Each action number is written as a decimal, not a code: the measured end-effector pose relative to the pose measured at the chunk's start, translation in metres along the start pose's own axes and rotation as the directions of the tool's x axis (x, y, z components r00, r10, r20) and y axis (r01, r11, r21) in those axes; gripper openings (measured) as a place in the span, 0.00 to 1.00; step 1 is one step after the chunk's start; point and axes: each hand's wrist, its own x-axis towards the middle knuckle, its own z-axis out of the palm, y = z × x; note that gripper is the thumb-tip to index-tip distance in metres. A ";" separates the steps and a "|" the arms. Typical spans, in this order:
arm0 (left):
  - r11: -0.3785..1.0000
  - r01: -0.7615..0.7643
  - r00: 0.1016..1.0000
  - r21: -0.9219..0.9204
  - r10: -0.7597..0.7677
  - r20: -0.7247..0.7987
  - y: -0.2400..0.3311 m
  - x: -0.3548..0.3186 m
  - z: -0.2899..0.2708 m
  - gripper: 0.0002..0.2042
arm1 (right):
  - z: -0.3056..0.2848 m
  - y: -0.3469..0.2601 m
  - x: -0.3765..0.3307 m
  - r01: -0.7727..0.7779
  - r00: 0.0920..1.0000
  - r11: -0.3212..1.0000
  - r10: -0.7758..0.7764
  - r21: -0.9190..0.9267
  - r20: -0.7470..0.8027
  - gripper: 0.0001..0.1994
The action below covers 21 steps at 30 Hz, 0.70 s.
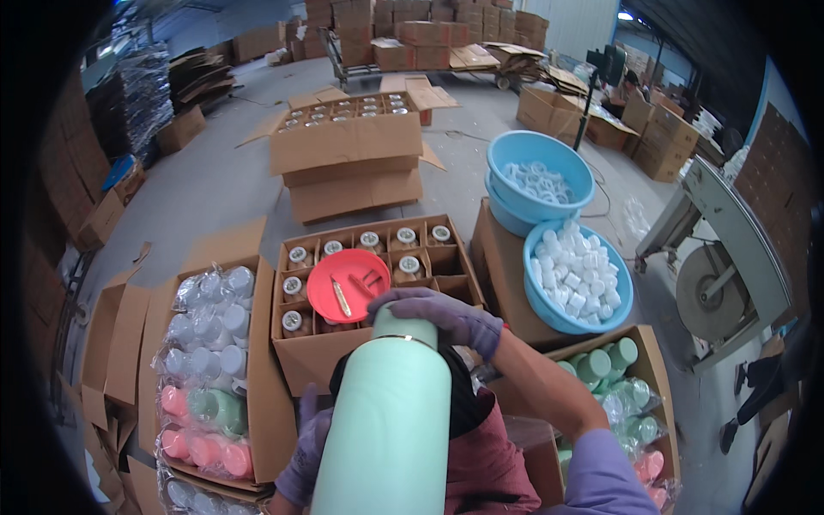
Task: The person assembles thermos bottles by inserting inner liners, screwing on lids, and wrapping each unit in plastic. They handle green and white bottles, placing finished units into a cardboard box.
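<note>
The concrete warehouse floor (215,184) was crowded with cartons. Nearest, the left hand (305,455) gripped a mint-green bottle (386,421) by its body, upright, while the right hand (442,313) closed over its top. Beyond it, a divided carton (300,356) carried a red dish (348,283); farther right, blue basins (536,176) held white caps.

place: warehouse packing floor
evidence: stacked cartons (412,30), open boxes of bottles (365,283), tubs of caps (571,275), concrete floor (215,180)
</note>
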 end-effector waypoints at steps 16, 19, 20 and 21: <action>0.960 -0.011 0.978 0.279 0.068 -0.195 -0.013 0.045 -0.071 0.21 | -0.160 0.143 -0.009 -0.079 0.734 0.964 -0.115 -0.253 -0.669 0.12; 0.999 0.052 0.961 0.004 -0.049 -0.272 -0.028 0.115 -0.053 0.17 | -0.125 0.041 -0.008 -0.013 0.802 0.888 -0.265 -0.459 -0.535 0.13; 0.995 0.064 0.961 -0.076 -0.082 -0.263 -0.039 0.134 -0.046 0.17 | -0.117 0.027 -0.005 -0.014 0.810 0.852 -0.297 -0.523 -0.505 0.13; 0.983 0.083 0.965 -0.161 -0.120 -0.233 -0.046 0.152 -0.038 0.18 | -0.114 0.016 -0.002 -0.024 0.813 0.810 -0.325 -0.586 -0.482 0.14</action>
